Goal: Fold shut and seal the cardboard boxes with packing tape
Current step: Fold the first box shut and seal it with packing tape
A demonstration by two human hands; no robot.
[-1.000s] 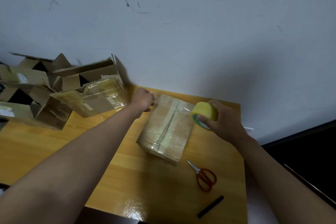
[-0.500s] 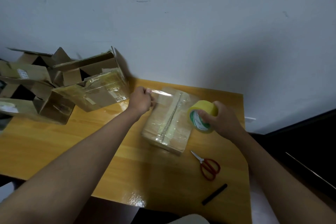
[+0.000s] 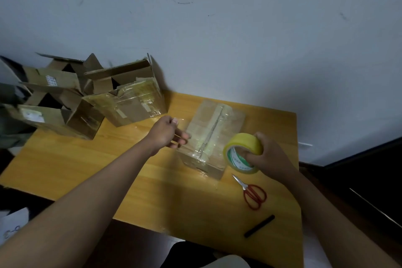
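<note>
Sitting shut and taped: box (image 3: 212, 137).

right hand (image 3: 272, 156) grips tape roll (image 3: 243, 152) | left hand (image 3: 166, 132) beside box (image 3: 208, 137) (already taped)

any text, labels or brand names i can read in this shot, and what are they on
Nothing is legible.
Tape roll in the right hand: green print on its white core, too blurred to read.
White label on an open cardboard box at the far left: dark marks, too small to read.
Paper at the lower left edge: blurred marks, unreadable.
</note>
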